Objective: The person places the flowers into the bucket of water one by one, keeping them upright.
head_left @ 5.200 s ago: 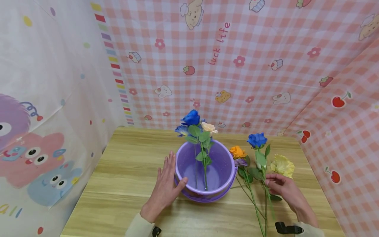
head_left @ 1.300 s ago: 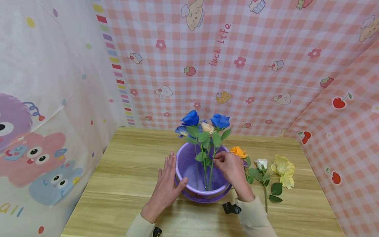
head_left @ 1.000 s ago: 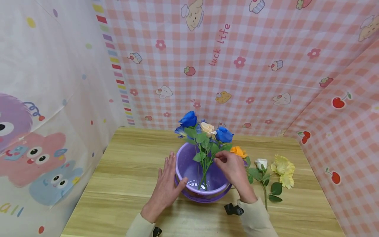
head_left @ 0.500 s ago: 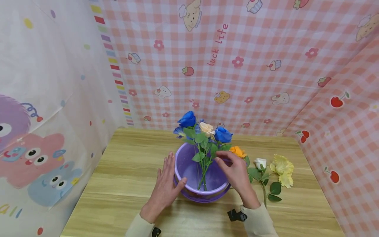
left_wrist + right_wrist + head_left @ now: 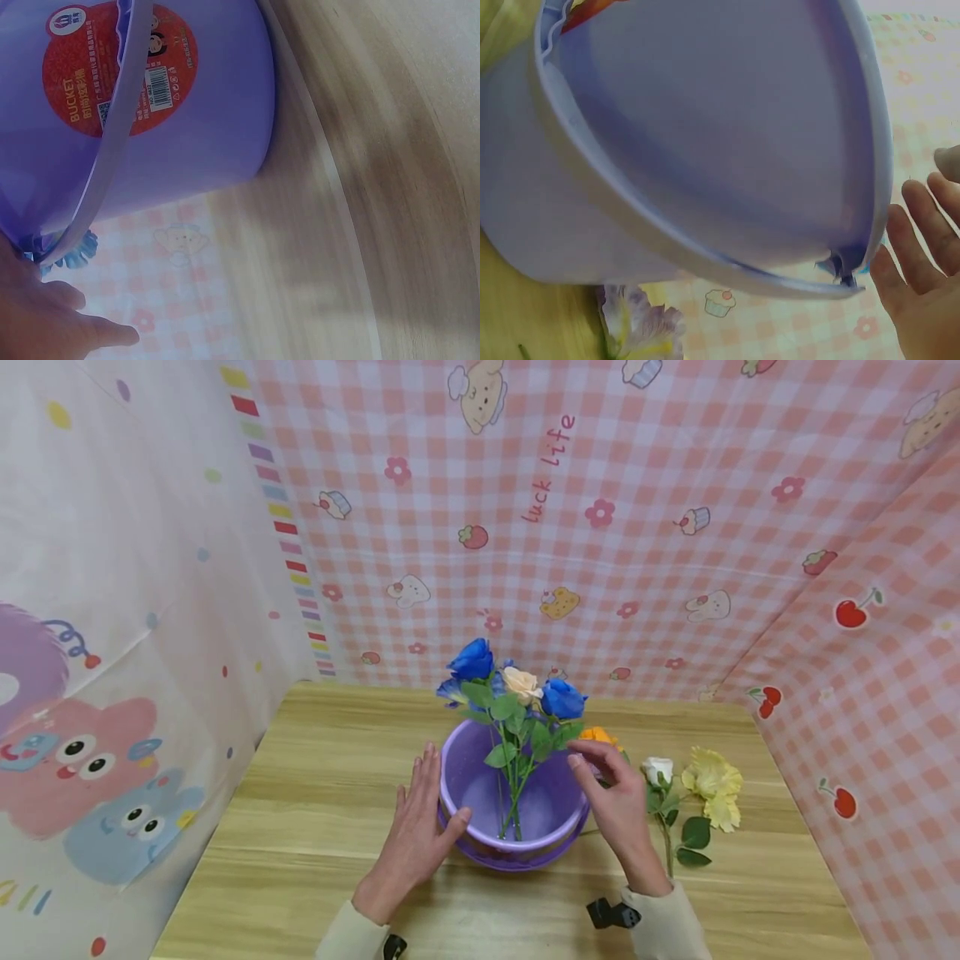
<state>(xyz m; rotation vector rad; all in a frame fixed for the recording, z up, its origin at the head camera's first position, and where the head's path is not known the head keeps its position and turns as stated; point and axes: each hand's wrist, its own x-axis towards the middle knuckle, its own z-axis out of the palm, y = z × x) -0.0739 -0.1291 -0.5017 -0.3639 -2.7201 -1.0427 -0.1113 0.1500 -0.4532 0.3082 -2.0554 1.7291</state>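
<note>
Purple plastic bucket (image 5: 514, 810) standing upright near the middle of the wooden table (image 5: 315, 827), seen from above in the head view. Its rim is round and pale; a thin bail handle lies folded down around the wall, and the left wrist view shows a round red label (image 5: 120, 75) printed "BUCKET" on the side. Inside stand several stemmed flowers: two blue roses (image 5: 471, 660) (image 5: 562, 699), a smaller blue bloom behind them and a cream rose (image 5: 521, 683), their green stems meeting at the bucket floor and their heads leaning toward the far rim.

Left hand (image 5: 417, 839): flat against the bucket's left wall, fingers straight, thumb resting on the near rim; it grips nothing. Right hand (image 5: 617, 802): at the bucket's right rim, fingers loosely spread and relaxed, holding nothing; whether the fingertips touch the rim cannot be told.

To the right of the bucket, on the table, lie an orange flower (image 5: 598, 736), partly hidden behind the right hand, a white rose (image 5: 658, 769) with leafy stem, and a yellow flower (image 5: 712, 783) just beside it. In the right wrist view a pale purple bloom (image 5: 641, 326) lies close against the bucket's base. Pink checked cloth (image 5: 600, 527) with cartoon prints hangs behind and to the right; a cloth with cartoon monsters (image 5: 90, 760) hangs at the left.
</note>
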